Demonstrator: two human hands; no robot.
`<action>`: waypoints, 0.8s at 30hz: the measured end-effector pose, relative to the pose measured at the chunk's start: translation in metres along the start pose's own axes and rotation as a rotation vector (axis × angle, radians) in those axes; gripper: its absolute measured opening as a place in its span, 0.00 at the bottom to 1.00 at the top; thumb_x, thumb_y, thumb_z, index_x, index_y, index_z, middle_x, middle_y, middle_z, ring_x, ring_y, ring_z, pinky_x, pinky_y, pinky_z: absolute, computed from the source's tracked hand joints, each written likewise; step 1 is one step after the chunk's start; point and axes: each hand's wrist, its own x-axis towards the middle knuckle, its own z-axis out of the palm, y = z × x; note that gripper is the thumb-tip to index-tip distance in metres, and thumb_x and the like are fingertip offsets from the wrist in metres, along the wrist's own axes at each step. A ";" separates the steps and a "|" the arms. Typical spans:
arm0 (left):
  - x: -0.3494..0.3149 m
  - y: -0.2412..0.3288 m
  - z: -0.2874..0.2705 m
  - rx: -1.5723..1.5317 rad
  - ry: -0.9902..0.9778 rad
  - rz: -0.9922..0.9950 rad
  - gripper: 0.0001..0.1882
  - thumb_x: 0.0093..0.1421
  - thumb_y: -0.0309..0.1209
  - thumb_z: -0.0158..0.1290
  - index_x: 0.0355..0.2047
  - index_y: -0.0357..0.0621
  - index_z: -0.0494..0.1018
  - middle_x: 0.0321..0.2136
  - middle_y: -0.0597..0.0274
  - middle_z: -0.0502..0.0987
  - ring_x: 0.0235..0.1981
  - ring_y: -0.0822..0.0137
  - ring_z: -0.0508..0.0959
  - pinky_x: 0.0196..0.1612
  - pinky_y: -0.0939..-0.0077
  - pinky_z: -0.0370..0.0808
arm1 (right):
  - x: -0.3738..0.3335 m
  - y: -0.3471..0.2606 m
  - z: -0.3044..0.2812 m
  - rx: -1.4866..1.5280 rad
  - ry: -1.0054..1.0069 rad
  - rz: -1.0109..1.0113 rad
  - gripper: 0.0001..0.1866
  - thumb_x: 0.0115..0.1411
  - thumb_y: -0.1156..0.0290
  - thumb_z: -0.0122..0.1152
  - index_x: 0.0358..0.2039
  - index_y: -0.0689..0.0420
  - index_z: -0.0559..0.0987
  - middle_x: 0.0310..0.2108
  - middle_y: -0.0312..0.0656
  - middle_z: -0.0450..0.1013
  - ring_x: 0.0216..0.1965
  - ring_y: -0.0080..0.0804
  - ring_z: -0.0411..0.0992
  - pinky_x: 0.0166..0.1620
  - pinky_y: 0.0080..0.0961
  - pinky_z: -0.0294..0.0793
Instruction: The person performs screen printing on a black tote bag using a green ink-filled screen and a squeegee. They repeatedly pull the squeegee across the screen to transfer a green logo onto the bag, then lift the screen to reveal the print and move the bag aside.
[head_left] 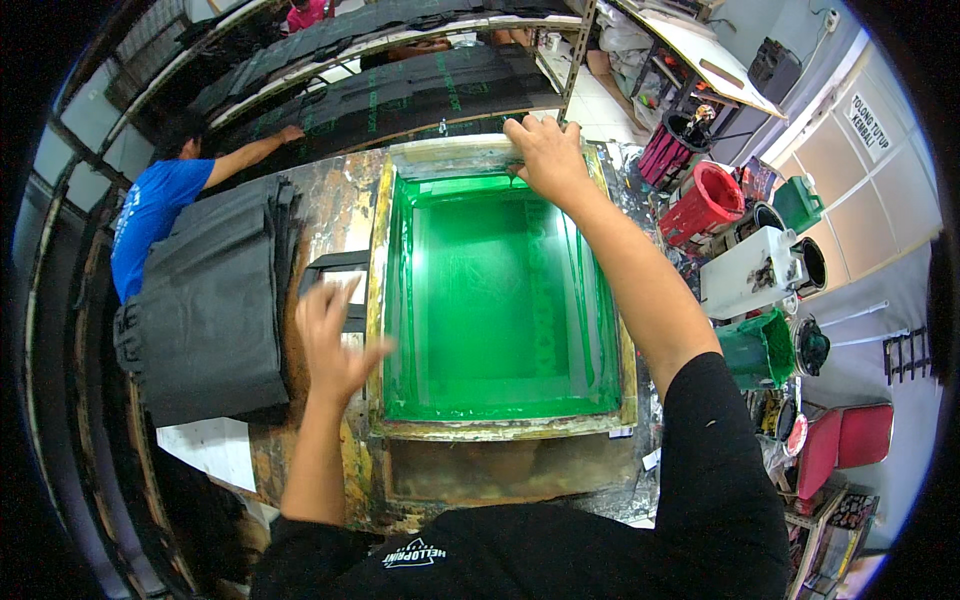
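Observation:
Before me lies a wooden-framed printing screen (626, 390), its mesh coated in wet green ink (470, 290). A pale wooden bar, which looks like a squeegee handle (455, 158), spans its far end. My right hand (548, 160) reaches over there with its fingers curled round the bar's right part, hiding that stretch. My left hand (338, 340) hovers by the screen's left side, fingers spread and slightly blurred, holding nothing. Beside it a black strap (335, 262) sticks out from the screen's left edge. Left of that lies a stack of black fabric bags (215, 300).
Printed black bags (400, 95) lie on racks at the far side, where a co-worker in a blue shirt (160, 215) stretches an arm. Along the right stand a red bucket (700, 205), a green ink bucket (755, 350) and a white container (745, 275). A red chair (850, 440) is lower right.

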 end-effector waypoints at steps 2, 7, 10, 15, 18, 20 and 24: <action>0.068 -0.004 0.029 0.006 0.056 0.061 0.46 0.57 0.68 0.63 0.61 0.42 0.78 0.52 0.42 0.75 0.57 0.42 0.73 0.61 0.48 0.67 | 0.002 -0.002 0.005 -0.016 0.023 0.003 0.35 0.51 0.64 0.79 0.60 0.44 0.75 0.50 0.37 0.77 0.54 0.40 0.75 0.52 0.56 0.69; 0.203 -0.009 0.117 0.126 0.020 0.266 0.38 0.61 0.64 0.62 0.53 0.39 0.81 0.50 0.45 0.77 0.55 0.45 0.75 0.60 0.47 0.70 | -0.009 0.003 0.047 -0.060 0.077 0.011 0.29 0.56 0.69 0.71 0.59 0.43 0.77 0.44 0.35 0.77 0.49 0.39 0.75 0.50 0.52 0.69; 0.215 -0.023 0.163 0.220 -0.157 0.165 0.37 0.61 0.66 0.60 0.43 0.38 0.82 0.43 0.49 0.80 0.48 0.48 0.79 0.53 0.49 0.75 | -0.014 -0.003 0.053 -0.093 0.137 -0.013 0.26 0.57 0.70 0.68 0.58 0.44 0.78 0.43 0.35 0.77 0.48 0.38 0.76 0.49 0.48 0.70; 0.215 -0.037 0.180 0.257 -0.064 0.225 0.36 0.60 0.67 0.59 0.33 0.39 0.80 0.35 0.52 0.81 0.39 0.49 0.82 0.42 0.53 0.80 | -0.011 -0.005 0.042 -0.066 0.020 -0.009 0.32 0.53 0.66 0.77 0.60 0.43 0.76 0.45 0.36 0.77 0.49 0.39 0.76 0.50 0.45 0.71; 0.201 -0.034 0.179 0.236 0.002 0.284 0.35 0.60 0.66 0.60 0.30 0.40 0.79 0.32 0.54 0.81 0.36 0.50 0.82 0.39 0.54 0.80 | -0.025 -0.008 0.038 -0.048 0.053 -0.004 0.33 0.53 0.63 0.79 0.60 0.43 0.76 0.46 0.38 0.77 0.50 0.39 0.77 0.51 0.46 0.72; 0.190 -0.030 0.172 0.224 0.010 0.305 0.35 0.60 0.66 0.60 0.30 0.40 0.78 0.30 0.54 0.80 0.36 0.50 0.83 0.38 0.55 0.81 | -0.037 -0.014 0.032 -0.034 0.029 -0.003 0.32 0.54 0.63 0.78 0.59 0.44 0.76 0.47 0.38 0.78 0.50 0.39 0.77 0.52 0.47 0.72; 0.158 -0.016 0.155 0.249 0.017 0.275 0.35 0.57 0.67 0.62 0.25 0.43 0.77 0.27 0.56 0.80 0.32 0.53 0.82 0.36 0.58 0.80 | -0.064 -0.032 0.007 -0.047 -0.056 0.004 0.29 0.55 0.63 0.76 0.59 0.44 0.77 0.46 0.38 0.78 0.49 0.40 0.77 0.49 0.47 0.71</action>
